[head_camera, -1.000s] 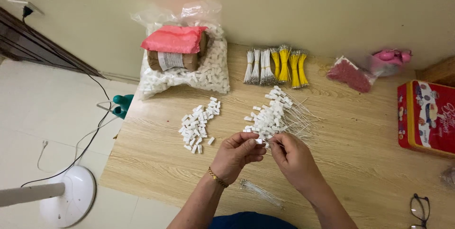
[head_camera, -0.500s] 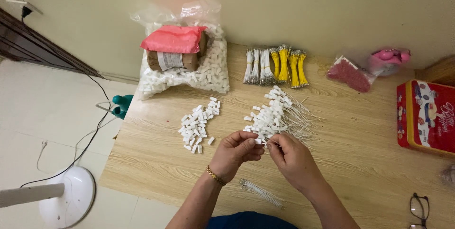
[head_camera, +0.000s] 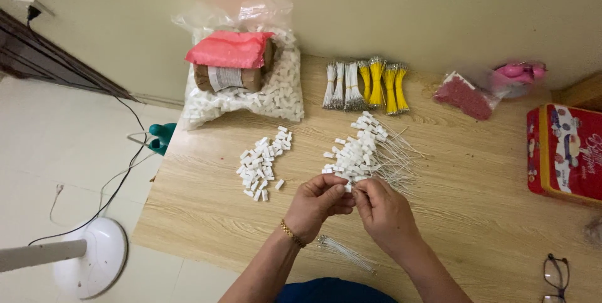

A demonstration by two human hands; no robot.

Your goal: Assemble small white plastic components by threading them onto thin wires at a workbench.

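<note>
White plastic connector [head_camera: 348,186], a small piece, sits pinched between the fingertips of both hands, right where they meet above the wooden table [head_camera: 207,215]; it is too small and too covered to tell which way its long axis runs. The left hand [head_camera: 318,205] is curled, thumb and fingers closed on the piece, a gold bracelet [head_camera: 290,233] at its wrist. The right hand [head_camera: 384,214] grips it from the other side, fingers bent inward. Just beyond the fingertips lies a pile of finished connectors with thin white wires [head_camera: 370,152], the wires fanning away to the right. Farther left of the left hand lies a loose heap of white connectors [head_camera: 263,162]. Near the wrists, toward the person, a small bundle of white wires [head_camera: 343,251] lies slanted on the table.
</note>
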